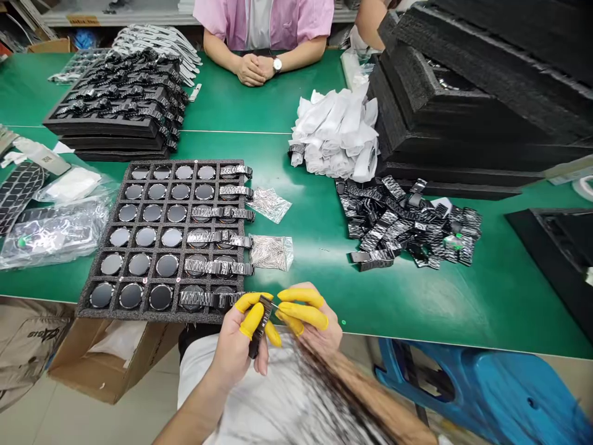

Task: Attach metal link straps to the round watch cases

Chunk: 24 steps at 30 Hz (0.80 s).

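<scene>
My left hand (237, 339), with yellow finger cots on several fingers, is closed around a black metal watch band (260, 329) just off the table's front edge. Close beside it, my right hand (319, 324), also in yellow finger cots, pinches a thin silvery pin (274, 305) at the band's upper end. Left of my hands lies a grey foam tray (160, 316) of round dark watch faces (167, 266). Along its right side, black link bands (215, 267) lie across the watches. Two clear bags of thin metal pins (271, 253) sit by the tray.
Loose black watch bands (389, 216) are piled on the green table (315, 228), with white wrapped pieces (338, 133) behind. Stacked foam trays (445, 136) rise at right; loaded trays (120, 105) stand back left. A person's clasped hands (254, 69) rest opposite. A blue stool (519, 395) stands right.
</scene>
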Available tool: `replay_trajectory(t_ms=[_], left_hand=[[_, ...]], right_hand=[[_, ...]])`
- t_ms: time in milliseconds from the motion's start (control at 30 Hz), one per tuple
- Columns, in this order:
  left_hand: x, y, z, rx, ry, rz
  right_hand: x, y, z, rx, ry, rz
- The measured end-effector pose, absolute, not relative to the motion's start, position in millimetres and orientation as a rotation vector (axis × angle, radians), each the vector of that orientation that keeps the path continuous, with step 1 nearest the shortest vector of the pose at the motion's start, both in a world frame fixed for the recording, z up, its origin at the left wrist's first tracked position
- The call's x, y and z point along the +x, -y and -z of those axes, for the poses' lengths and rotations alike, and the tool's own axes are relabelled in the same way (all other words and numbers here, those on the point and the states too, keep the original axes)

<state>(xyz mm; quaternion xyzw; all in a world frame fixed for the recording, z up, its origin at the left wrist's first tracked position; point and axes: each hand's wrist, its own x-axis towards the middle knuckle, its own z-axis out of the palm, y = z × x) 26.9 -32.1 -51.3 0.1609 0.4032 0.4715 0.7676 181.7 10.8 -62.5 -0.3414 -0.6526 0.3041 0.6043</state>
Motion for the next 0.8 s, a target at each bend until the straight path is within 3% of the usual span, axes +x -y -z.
replay_trajectory(t_ms=[467, 700, 800], left_hand=[[25.0, 33.6, 46.9, 0.381, -0.989, -1.019], [25.8, 33.8, 46.6, 0.405, -0.991, -0.986], [24.1, 33.2, 46.7, 0.390, -0.962, -0.905]], right_hand=[[185.8, -10.8, 59.1, -0.762, 1.557, -0.571], [189.1, -8.8, 59.4, -0.925, 1.487, -0.901], [191.4, -18.3, 63.1, -0.816, 1.405, -1.300]])
